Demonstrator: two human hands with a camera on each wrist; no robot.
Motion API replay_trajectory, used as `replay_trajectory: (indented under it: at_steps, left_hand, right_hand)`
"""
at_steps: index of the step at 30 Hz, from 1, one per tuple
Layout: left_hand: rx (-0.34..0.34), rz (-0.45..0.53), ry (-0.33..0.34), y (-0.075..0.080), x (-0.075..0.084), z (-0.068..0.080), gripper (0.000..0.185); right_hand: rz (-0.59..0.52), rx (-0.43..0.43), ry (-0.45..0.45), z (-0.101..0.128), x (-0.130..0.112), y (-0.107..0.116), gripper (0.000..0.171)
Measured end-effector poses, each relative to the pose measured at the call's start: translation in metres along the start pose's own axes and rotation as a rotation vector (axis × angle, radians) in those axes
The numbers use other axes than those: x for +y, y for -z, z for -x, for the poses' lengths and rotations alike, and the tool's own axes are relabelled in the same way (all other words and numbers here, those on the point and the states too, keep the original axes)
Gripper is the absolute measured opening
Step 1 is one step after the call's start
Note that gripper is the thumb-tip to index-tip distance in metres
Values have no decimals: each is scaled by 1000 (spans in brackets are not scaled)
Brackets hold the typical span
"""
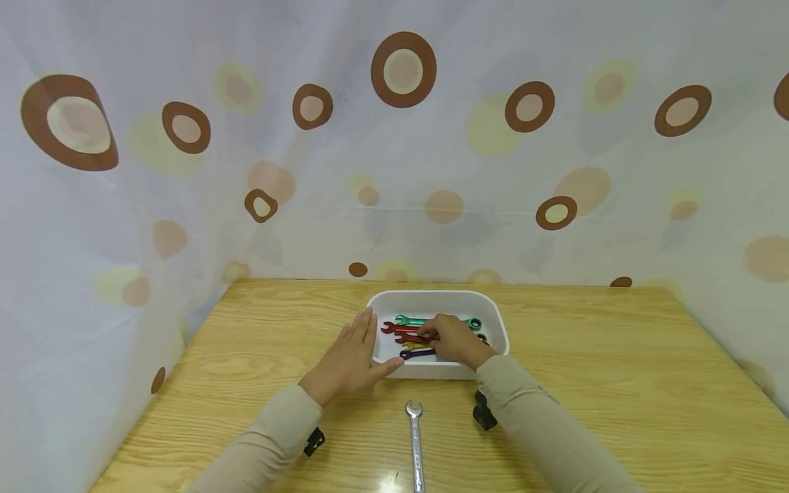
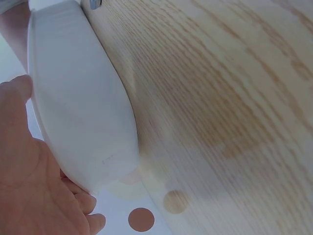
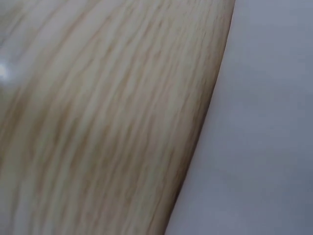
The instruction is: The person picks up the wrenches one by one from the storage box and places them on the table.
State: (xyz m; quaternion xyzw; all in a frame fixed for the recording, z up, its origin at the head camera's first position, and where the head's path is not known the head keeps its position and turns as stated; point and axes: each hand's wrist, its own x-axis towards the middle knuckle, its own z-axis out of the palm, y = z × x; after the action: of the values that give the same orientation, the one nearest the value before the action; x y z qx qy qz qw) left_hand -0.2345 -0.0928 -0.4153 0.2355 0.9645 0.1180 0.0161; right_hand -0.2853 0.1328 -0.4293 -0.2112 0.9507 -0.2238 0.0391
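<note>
A white plastic tray [image 1: 425, 371] holds several colored combination wrenches, among them a green wrench [image 1: 403, 320], a red wrench [image 1: 407, 337], a yellow wrench [image 1: 414, 347] and a purple wrench [image 1: 409, 355]. My left hand [image 1: 348, 356] rests against the tray's left end with fingers extended; in the left wrist view its thumb touches the rim. Inside the tray, my right hand [image 1: 457, 339] pinches the lower red wrench between fingertips and thumb. The hand covers the middle of several wrenches. The right wrist view shows no hand.
On the wooden table [image 1: 585, 383], a larger silver wrench [image 1: 416, 441] lies in front of the tray, pointing toward it. Behind the table hangs a pale curtain [image 1: 394, 157] with brown rings. Black wrist-camera mounts [image 1: 484, 411] show beneath both sleeves.
</note>
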Motion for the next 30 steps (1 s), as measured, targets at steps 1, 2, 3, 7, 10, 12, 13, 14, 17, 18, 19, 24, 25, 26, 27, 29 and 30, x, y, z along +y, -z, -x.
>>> replay_trajectory:
  at_steps: [1,2,3,7,10,12,13,14,17,18,19,24,25,26,27,29,30]
  left_hand:
    - [-2,-3,0,0,1,0,99]
    - [-1,-4,-2,-1,1,-1,99]
    - [0,-6,-3,-1,1,-1,99]
    - [1,-9,-3,-2,2,-1,98]
    - [-3,-10,1,-1,2,-1,97]
    - [-1,-7,-2,0,2,0,97]
    - [-3,-7,-3,1,2,0,97]
    - [-3,-5,-5,1,3,0,96]
    - [-7,-7,-8,2,3,0,96]
    - [-9,-3,-8,3,3,0,96]
    - [-14,-3,-6,3,3,1,96]
    - [-13,14,-3,4,3,1,96]
    - [-12,15,-3,4,3,1,96]
    - [-8,16,-3,4,3,0,96]
    - [-11,13,-1,4,3,0,96]
    - [-9,13,0,3,2,0,96]
    - [-10,10,2,3,2,0,97]
  right_hand:
    - [5,-7,-1,1,0,0,26]
    - [13,-12,2,1,0,1,27]
    - [16,-18,2,1,0,1,28]
    - [27,-32,13,1,1,0,31]
    - [36,-24,20,1,1,0,30]
    - [52,-7,20,2,0,1,28]
    - [62,0,17,2,-1,1,27]
    - [71,5,8,2,-1,2,26]
    - [107,15,-9,3,-3,2,25]
    - [113,13,-16,4,-4,3,25]
    - [123,9,-21,4,-4,3,27]
    - [171,-11,-52,6,-9,7,35]
    - [182,-14,-57,6,-10,8,35]
    - [191,-16,-62,5,-11,8,35]
    - [198,-18,-66,5,-11,9,35]
    - [205,-20,-70,6,-12,10,34]
    - [204,-20,-72,6,-12,10,34]
